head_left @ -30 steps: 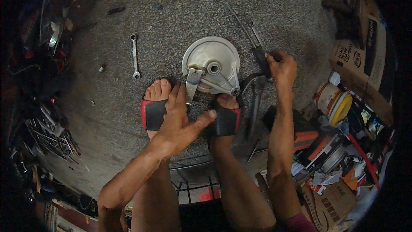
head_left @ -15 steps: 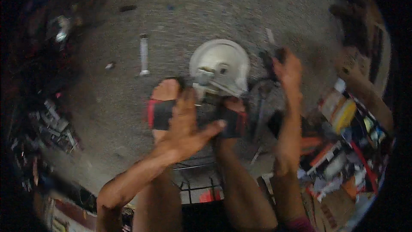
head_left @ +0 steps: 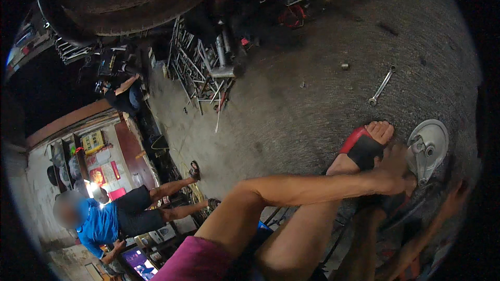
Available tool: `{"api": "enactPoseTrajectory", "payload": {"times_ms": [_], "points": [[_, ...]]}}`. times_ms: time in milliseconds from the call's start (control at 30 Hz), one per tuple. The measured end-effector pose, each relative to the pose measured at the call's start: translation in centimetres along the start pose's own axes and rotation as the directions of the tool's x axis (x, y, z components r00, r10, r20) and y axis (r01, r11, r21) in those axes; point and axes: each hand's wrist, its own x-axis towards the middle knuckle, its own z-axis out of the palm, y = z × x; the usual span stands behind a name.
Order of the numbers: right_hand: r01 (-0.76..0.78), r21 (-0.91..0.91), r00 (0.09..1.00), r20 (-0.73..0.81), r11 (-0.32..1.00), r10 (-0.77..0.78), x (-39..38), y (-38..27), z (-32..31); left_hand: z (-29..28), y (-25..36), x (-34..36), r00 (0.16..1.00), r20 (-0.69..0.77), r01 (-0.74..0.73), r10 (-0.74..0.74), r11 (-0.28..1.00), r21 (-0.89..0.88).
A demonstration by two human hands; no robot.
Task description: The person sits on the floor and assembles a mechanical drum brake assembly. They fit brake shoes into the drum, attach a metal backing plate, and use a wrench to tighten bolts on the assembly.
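My left hand [head_left: 391,171] reaches over my sandalled feet to the near side of a round silver metal plate [head_left: 438,134] lying on the floor. Its fingers look stretched and apart from the thumb, though blurred; whether they touch the plate I cannot tell. A lever arm [head_left: 423,169] is fixed across the plate's face, which resembles a drum-brake panel. Low at the right, my right hand [head_left: 456,196] is dark and smeared, so its fingers and anything in them are unclear. A combination wrench [head_left: 383,85] lies beyond my foot.
A small metal socket-like cylinder [head_left: 345,66] lies left of the wrench. Farther left is a heap of metal tools and rods [head_left: 200,67], below a large tire [head_left: 130,8]. A person in a blue shirt [head_left: 104,226] stands at the lower left; another person [head_left: 125,93] is behind.
The view has swung left and tilted, so the plate, wrench and hands now sit at the right. The left hand appears closer to the plate.
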Motion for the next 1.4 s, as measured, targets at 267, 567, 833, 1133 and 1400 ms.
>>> {"api": "enactPoseTrajectory", "payload": {"times_ms": [267,567,833,1133,1400], "points": [[0.094,0.075,0.996,-0.020,0.993,-0.092,-5.4,-11.1,-5.1,-0.5,0.8,-1.0,0.998,0.051,-0.052,0.048,0.996,0.075],[-0.257,0.257,0.964,0.134,0.932,0.229,-9.6,-18.7,-7.1,1.2,0.1,0.1,0.996,0.002,-0.088,0.089,0.979,0.182],[-0.162,0.603,0.980,0.007,0.781,0.197,-11.0,-24.7,-7.3,0.0,-3.8,0.4,0.959,0.019,-0.280,0.283,0.936,0.214],[-0.075,0.649,0.993,0.119,0.757,-0.003,-11.9,-27.5,-10.0,-0.8,-0.7,-0.4,0.992,0.035,-0.126,0.122,0.978,0.165],[0.000,0.667,0.989,0.109,0.745,-0.098,-10.7,-29.9,-6.9,-2.3,-2.3,-0.3,0.974,-0.001,-0.227,0.227,0.973,0.043]]}}
